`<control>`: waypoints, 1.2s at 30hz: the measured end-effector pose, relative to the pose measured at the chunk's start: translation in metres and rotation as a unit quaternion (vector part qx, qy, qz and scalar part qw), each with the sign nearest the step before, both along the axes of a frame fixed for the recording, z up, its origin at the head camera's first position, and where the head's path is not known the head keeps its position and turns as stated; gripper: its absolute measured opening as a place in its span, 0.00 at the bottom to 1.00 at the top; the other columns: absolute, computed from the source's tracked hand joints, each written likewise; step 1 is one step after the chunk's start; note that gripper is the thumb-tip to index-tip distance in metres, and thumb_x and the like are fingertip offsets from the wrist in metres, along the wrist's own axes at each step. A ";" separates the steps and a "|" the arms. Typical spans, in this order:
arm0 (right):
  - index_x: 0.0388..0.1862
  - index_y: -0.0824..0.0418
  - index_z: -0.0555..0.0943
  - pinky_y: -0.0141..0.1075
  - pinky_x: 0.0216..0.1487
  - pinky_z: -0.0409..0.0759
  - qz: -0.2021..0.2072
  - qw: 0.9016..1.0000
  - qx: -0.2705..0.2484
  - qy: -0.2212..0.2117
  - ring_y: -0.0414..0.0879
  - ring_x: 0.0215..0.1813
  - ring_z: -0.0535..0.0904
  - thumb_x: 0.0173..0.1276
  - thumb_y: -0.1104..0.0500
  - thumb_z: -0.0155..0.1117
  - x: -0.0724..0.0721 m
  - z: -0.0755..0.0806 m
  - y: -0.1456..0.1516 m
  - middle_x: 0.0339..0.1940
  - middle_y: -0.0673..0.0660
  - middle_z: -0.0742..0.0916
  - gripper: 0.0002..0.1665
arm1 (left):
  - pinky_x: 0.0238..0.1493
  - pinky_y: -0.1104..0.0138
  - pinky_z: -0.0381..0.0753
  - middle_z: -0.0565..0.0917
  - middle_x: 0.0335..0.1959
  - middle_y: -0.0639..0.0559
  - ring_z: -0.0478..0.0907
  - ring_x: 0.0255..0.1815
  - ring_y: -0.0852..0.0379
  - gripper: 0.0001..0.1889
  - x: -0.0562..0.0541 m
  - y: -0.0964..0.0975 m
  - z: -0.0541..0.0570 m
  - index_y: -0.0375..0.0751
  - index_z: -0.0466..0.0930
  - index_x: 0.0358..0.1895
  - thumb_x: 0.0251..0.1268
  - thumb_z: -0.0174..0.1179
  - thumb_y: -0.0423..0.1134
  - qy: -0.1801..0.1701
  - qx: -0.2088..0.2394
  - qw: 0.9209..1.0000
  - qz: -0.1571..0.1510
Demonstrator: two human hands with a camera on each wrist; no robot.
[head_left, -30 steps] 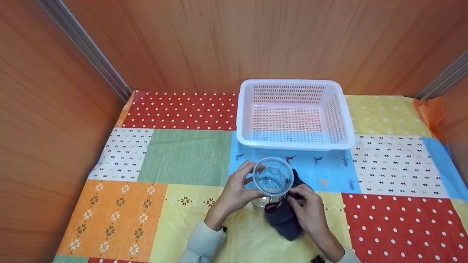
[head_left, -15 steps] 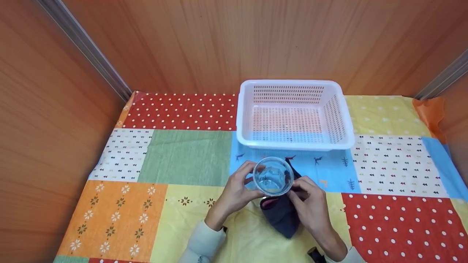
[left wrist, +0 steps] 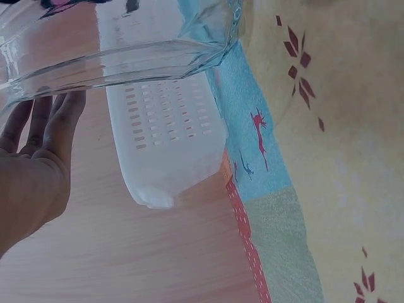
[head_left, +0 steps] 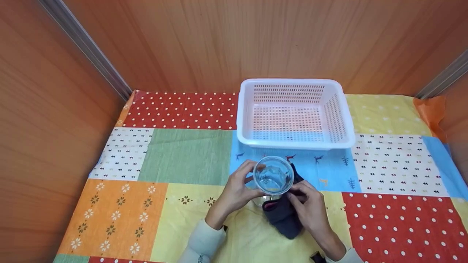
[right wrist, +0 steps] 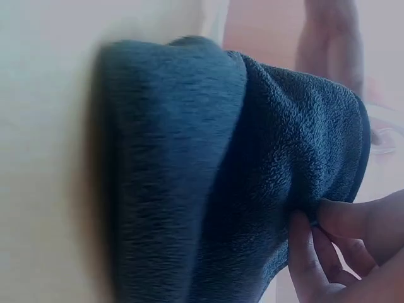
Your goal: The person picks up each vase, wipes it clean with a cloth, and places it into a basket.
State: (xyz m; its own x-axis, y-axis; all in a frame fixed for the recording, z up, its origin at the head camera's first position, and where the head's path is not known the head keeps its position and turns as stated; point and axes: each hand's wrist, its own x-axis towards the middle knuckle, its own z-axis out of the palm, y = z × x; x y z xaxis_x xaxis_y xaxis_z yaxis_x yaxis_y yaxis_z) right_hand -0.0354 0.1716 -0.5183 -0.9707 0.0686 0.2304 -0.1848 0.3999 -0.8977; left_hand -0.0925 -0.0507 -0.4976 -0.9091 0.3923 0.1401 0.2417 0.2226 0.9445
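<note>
A clear round glass jar (head_left: 273, 175), mouth facing up toward the head camera, is held by my left hand (head_left: 237, 188) with thumb and fingers around its left side. On the jar's right side, my right hand (head_left: 310, 208) pinches a dark grey cloth (head_left: 284, 221) against the rim. Most of the cloth hangs below, and a narrow strip sticks up behind the fingers. Its fuzzy, towel-like surface (right wrist: 290, 139) fills much of the right wrist view, where thumb and fingertips pinch it. The left wrist view shows the jar's wall (left wrist: 145, 63) above the curled fingers. The cloth partly hides the jar's lower part.
A white perforated plastic basket (head_left: 294, 144) stands just beyond the hands, near the back wooden wall (head_left: 219, 44). A patchwork tablecloth (head_left: 190, 157) covers the table. Wooden panels also rise on the left and right sides.
My right hand and the cloth shift slightly back and forth along the jar's right rim, and the hanging cloth sways. My left hand and the jar stay nearly still.
</note>
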 end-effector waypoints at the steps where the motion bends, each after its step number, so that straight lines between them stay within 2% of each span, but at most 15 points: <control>1: 0.39 0.65 0.88 0.24 0.44 0.86 0.001 1.000 0.004 -0.009 0.35 0.45 0.84 0.63 0.80 0.71 0.000 -0.002 0.001 0.39 0.55 0.87 0.13 | 0.65 0.55 0.84 0.80 0.60 0.43 0.78 0.64 0.51 0.31 0.000 0.000 0.000 0.44 0.81 0.62 0.55 0.82 0.36 0.000 0.000 1.000 0.000; 6: 0.40 0.66 0.88 0.28 0.43 0.88 0.008 0.999 0.015 -0.044 0.40 0.44 0.85 0.63 0.80 0.71 -0.001 -0.011 0.005 0.39 0.56 0.87 0.12 | 0.65 0.56 0.83 0.80 0.61 0.40 0.77 0.65 0.51 0.31 0.000 0.000 0.001 0.43 0.80 0.62 0.55 0.82 0.36 -0.003 -0.003 1.000 0.001; 13: 0.40 0.67 0.88 0.30 0.42 0.89 0.002 0.998 0.026 -0.051 0.42 0.44 0.86 0.63 0.80 0.71 0.000 -0.011 0.004 0.40 0.57 0.87 0.12 | 0.65 0.54 0.83 0.80 0.60 0.41 0.78 0.65 0.50 0.30 0.000 0.001 0.001 0.44 0.80 0.63 0.56 0.81 0.35 -0.011 0.001 1.000 -0.001; 18: 0.40 0.66 0.89 0.26 0.44 0.87 -0.004 1.000 0.000 -0.024 0.42 0.44 0.86 0.63 0.79 0.72 0.001 0.003 0.000 0.39 0.55 0.87 0.12 | 0.66 0.50 0.83 0.80 0.60 0.42 0.77 0.64 0.49 0.31 0.000 0.001 0.000 0.44 0.80 0.63 0.55 0.82 0.34 -0.008 0.009 1.000 -0.002; 23: 0.38 0.66 0.89 0.25 0.44 0.87 -0.002 1.000 -0.018 0.021 0.45 0.43 0.87 0.61 0.80 0.73 0.000 0.022 -0.005 0.37 0.53 0.86 0.13 | 0.65 0.52 0.84 0.80 0.60 0.42 0.78 0.64 0.49 0.31 0.000 0.001 -0.001 0.43 0.81 0.62 0.54 0.82 0.34 -0.002 0.019 1.000 -0.002; 27: 0.37 0.66 0.89 0.24 0.44 0.87 -0.004 0.999 -0.026 0.034 0.41 0.42 0.86 0.60 0.81 0.72 -0.001 0.029 -0.007 0.37 0.54 0.86 0.12 | 0.64 0.53 0.84 0.80 0.60 0.41 0.77 0.64 0.49 0.30 0.000 0.001 -0.002 0.42 0.81 0.62 0.55 0.81 0.32 -0.001 0.020 1.000 -0.004; 30: 0.37 0.65 0.89 0.24 0.45 0.87 -0.006 0.999 -0.021 0.028 0.38 0.44 0.86 0.61 0.81 0.73 -0.001 0.027 -0.007 0.37 0.55 0.86 0.13 | 0.65 0.52 0.84 0.80 0.60 0.41 0.77 0.64 0.50 0.30 -0.001 0.001 -0.002 0.42 0.81 0.63 0.55 0.81 0.32 -0.002 0.018 1.000 -0.005; 36: 0.38 0.64 0.89 0.28 0.45 0.88 -0.007 1.000 0.017 -0.011 0.39 0.45 0.86 0.62 0.80 0.72 0.001 0.010 -0.003 0.39 0.55 0.86 0.13 | 0.65 0.55 0.83 0.80 0.60 0.40 0.78 0.64 0.50 0.30 -0.001 0.001 -0.002 0.42 0.81 0.62 0.55 0.82 0.34 -0.005 0.016 1.000 -0.003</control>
State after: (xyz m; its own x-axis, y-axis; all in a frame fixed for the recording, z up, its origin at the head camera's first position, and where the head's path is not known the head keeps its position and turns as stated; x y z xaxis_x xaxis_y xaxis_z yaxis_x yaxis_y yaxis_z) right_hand -0.0348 0.1689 -0.5087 -0.9745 0.0742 0.2118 -0.1599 0.4331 -0.8871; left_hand -0.0932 -0.0499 -0.4995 -0.9082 0.3932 0.1433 0.2333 0.1916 0.9533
